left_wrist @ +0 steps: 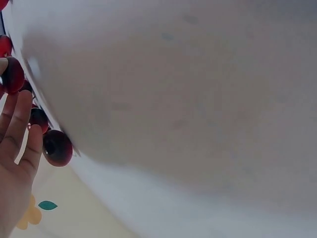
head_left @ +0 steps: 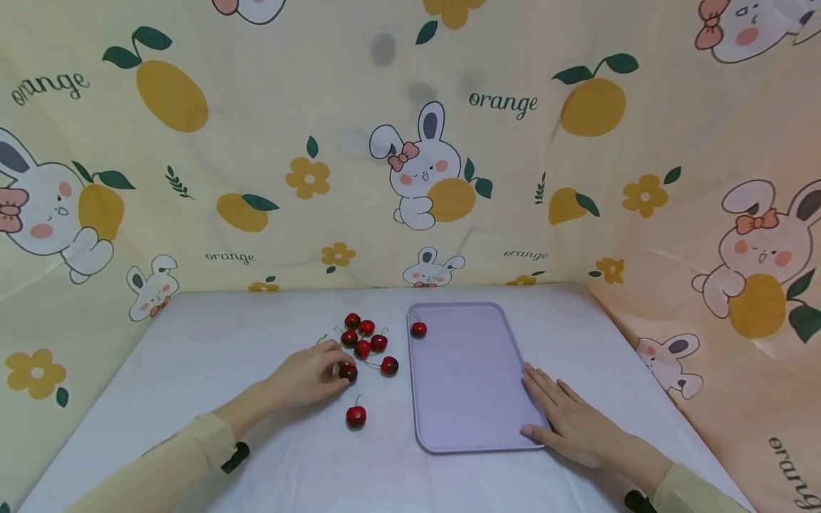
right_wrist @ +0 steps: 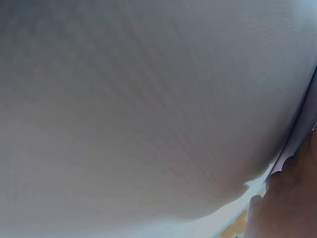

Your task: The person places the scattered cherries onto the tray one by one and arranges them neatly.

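— White cloth is spread over the counter (head_left: 192, 399); what is found nearest?

— A lone cherry (head_left: 355, 416) is seen nearest, just near of the left hand (head_left: 308, 375). That hand is laid on the counter with its fingers curled round a dark cherry (head_left: 348, 372) at the near edge of the cherry cluster (head_left: 365, 338); the pinch is suggested by the head view and cannot be confirmed from the wrist view.

— And the right hand?

— The right hand (head_left: 567, 420) is laid flat with fingers straight on the near right rim of the lilac tray (head_left: 468, 399); nothing is grasped.

— Which way is the tray from the pinched cherry?

— It lies just to the right, its long axis running near to far. One cherry on the tray (head_left: 419, 329) is already set at its far left corner. Behind, a rabbit-and-orange printed backdrop (head_left: 410, 142) is hung.
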A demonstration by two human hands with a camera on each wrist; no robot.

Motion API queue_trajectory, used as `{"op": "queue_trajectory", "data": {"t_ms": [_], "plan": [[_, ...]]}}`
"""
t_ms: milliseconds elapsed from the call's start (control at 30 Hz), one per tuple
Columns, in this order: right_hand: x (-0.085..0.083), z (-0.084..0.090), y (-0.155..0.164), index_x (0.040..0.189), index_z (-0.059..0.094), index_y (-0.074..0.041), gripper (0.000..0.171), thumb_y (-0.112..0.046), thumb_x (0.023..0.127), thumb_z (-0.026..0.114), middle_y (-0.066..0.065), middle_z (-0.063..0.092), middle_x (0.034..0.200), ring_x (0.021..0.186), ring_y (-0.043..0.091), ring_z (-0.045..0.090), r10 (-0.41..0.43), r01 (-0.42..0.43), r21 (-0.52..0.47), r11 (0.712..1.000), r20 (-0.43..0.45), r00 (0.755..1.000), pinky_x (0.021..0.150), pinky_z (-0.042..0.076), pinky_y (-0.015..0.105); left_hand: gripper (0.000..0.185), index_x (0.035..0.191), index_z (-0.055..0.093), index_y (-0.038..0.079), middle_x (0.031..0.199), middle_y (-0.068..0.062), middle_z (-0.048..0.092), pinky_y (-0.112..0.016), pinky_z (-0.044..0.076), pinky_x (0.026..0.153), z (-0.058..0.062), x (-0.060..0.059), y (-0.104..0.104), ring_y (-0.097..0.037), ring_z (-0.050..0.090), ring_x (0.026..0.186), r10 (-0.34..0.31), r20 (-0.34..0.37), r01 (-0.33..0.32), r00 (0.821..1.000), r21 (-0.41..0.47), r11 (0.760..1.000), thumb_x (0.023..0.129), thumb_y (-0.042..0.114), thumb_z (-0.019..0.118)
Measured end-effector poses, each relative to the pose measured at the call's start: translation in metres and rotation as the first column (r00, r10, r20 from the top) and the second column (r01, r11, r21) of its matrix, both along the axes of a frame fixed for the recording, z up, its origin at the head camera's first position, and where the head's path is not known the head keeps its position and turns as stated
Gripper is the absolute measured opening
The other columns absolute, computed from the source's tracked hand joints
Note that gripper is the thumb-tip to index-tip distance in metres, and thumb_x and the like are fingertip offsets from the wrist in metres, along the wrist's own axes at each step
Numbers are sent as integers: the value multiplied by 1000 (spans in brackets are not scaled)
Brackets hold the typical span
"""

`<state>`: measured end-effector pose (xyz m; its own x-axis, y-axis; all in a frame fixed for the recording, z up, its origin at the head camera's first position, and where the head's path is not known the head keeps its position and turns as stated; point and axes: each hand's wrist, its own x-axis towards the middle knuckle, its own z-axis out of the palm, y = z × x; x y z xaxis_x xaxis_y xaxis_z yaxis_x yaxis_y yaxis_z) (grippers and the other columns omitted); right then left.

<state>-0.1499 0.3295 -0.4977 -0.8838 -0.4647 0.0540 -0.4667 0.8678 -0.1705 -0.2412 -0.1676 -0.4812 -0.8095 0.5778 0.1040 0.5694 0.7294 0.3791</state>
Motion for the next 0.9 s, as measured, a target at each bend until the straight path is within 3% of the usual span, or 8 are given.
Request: {"op": "queue_trajectory", "data": {"t_ms": [300,567,900], "plan": [[1,0,1,162,30,-1,87,-60,102,54,16,23,171,154,39,28,3,-3,3,1000,-4,1000,119,-12,15,32,120,70,18,103,4,60,-21,50,63,9,1,5,-11,57,83,9,-2,-9,1000,68,998,91,24,81],[0,-1,2,162,29,-2,87,-60,102,53,15,22,171,154,39,27,3,-3,5,1000,-4,1000,120,-10,17,33,120,69,18,109,7,60,-20,52,65,18,-3,17,-12,60,89,23,-2,-22,1000,113,993,91,22,82],[-1,-4,3,163,28,-3,88,-63,102,52,13,20,172,155,37,25,-10,10,1,1000,10,1000,121,-10,18,33,121,69,16,111,3,63,-25,54,73,26,-15,47,-16,63,88,-43,-60,53,997,164,985,92,22,81]]}}
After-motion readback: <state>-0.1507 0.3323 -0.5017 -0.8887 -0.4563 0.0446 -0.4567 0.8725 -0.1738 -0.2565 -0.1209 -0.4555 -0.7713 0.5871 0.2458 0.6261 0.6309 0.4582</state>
